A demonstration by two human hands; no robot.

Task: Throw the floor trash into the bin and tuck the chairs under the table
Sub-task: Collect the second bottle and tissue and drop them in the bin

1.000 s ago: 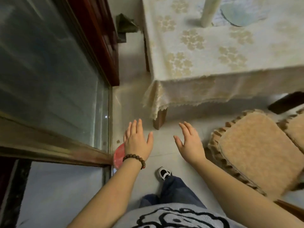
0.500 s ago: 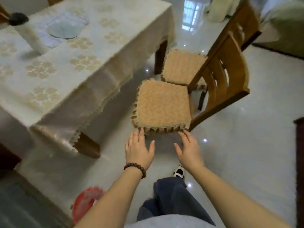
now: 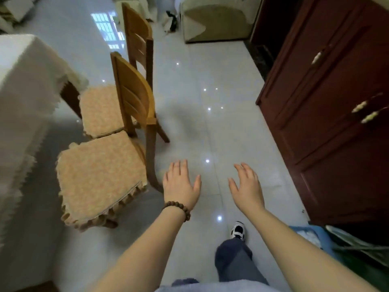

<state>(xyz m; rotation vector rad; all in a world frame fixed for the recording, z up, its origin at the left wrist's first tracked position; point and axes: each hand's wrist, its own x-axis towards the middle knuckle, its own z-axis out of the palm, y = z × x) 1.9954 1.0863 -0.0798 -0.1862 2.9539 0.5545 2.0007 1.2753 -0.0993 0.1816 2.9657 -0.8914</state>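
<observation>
Two wooden chairs with tan fringed cushions stand side by side at the left, pulled out from the table (image 3: 23, 85), which wears a cream lace cloth. The near chair (image 3: 99, 175) has its backrest toward the open floor; the far chair (image 3: 101, 108) stands just behind it. My left hand (image 3: 181, 184), with a bead bracelet on the wrist, hovers palm down just right of the near chair's back leg, fingers spread, holding nothing. My right hand (image 3: 247, 186) floats beside it over the bare tiles, also empty. No floor trash or bin shows in this view.
A dark red wooden cabinet (image 3: 328, 106) with metal handles lines the right side. A blue and green object (image 3: 328, 239) lies at its foot near my right arm. A covered sofa (image 3: 214, 20) stands at the far end. Glossy white tiles run between chairs and cabinet.
My view has swung right, from the window and table corner to the chairs' backs and the aisle. The red bin has left the view. Both hands stay open and empty.
</observation>
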